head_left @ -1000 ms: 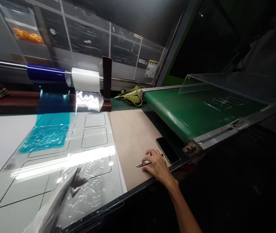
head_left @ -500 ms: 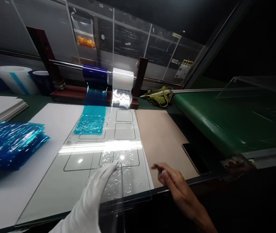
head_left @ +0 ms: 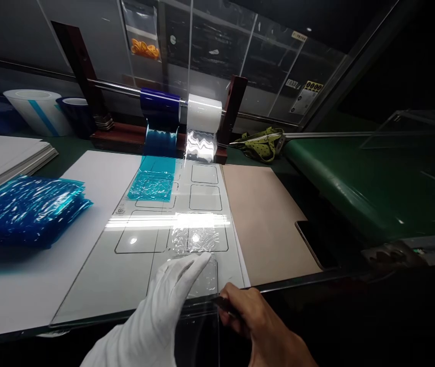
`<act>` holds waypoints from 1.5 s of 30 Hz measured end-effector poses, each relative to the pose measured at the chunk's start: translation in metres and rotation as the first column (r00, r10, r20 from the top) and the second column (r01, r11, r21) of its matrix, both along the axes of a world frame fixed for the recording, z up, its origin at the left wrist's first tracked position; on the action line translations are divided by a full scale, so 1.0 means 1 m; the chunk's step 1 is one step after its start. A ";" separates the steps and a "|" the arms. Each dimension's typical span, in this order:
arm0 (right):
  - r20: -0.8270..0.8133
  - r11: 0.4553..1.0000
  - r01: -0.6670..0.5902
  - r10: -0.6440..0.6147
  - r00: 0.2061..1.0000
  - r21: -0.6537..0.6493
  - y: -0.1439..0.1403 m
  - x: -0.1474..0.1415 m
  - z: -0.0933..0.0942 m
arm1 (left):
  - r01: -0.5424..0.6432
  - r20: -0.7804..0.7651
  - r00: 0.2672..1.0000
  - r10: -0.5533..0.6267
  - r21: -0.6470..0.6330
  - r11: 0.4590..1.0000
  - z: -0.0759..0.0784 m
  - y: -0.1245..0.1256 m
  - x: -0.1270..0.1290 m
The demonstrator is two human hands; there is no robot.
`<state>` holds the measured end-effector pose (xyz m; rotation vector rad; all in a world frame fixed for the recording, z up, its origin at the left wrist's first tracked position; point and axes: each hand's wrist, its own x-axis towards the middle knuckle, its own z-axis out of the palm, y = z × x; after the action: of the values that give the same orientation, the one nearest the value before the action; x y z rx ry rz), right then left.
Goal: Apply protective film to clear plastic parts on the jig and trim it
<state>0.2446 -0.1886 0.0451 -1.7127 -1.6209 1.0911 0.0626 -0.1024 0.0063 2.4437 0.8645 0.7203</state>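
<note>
My left hand [head_left: 163,306], in a white glove, lies flat with fingers together on a strip of clear film [head_left: 202,244] near the front edge of a clear acrylic sheet [head_left: 125,265] marked with dark rectangles. My bare right hand [head_left: 255,326] is closed around a small knife at the sheet's front edge, right beside the glove; its dark tip [head_left: 223,303] points left at the film's near end. The clear film runs back to a white roll [head_left: 204,113] on a bar. A blue roll [head_left: 159,108] beside it feeds blue film [head_left: 152,184] onto the sheet.
A brown board [head_left: 266,219] lies right of the sheet with a dark phone [head_left: 314,243] at its edge. A green conveyor [head_left: 362,178] runs off to the right. Crumpled blue film [head_left: 26,210], stacked white boards [head_left: 10,155] and spare rolls [head_left: 37,111] sit at the left. A green cloth [head_left: 263,144] lies behind.
My right hand took the knife from the brown board by the phone and came left to the sheet's front edge. My gloved left hand settled onto the clear film. The view swung left.
</note>
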 end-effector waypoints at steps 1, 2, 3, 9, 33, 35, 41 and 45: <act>-0.016 1.000 -0.002 0.002 1.000 0.010 0.000 -0.001 -0.002 | 0.006 -0.002 1.000 -0.006 0.000 1.000 -0.001 0.000 0.000; -0.030 1.000 0.001 0.000 1.000 0.023 0.000 -0.001 -0.005 | 0.009 -0.007 1.000 -0.009 0.001 1.000 -0.001 -0.001 0.001; -0.043 0.999 0.004 -0.003 0.999 0.041 0.000 -0.001 -0.008 | 0.009 -0.012 1.000 -0.009 0.003 1.000 -0.001 -0.001 0.002; -0.041 0.987 -0.005 0.011 0.999 0.159 -0.004 0.005 -0.011 | 0.021 -0.014 1.000 -0.020 0.060 0.998 0.002 -0.003 0.013; -0.063 0.968 0.004 0.012 0.998 0.249 -0.009 0.018 -0.015 | 0.160 -0.097 0.983 -0.153 0.075 0.984 0.006 0.002 0.033; -0.091 0.956 0.003 0.024 0.996 0.292 -0.005 0.017 -0.012 | 0.173 -0.112 0.980 -0.164 0.078 0.982 0.007 0.004 0.035; -0.018 0.973 0.019 -0.015 1.000 0.230 -0.019 0.028 -0.034 | 0.243 -0.127 0.965 -0.229 0.104 0.964 0.011 0.008 0.037; -0.021 0.978 -0.030 0.035 0.999 0.205 -0.025 0.033 -0.050 | 0.259 -0.103 0.964 -0.247 0.131 0.957 0.010 0.012 0.041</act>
<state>0.2773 -0.2137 -0.0051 -1.5390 -1.6884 0.9211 0.1036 -0.0903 0.0166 2.6663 0.5294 0.6057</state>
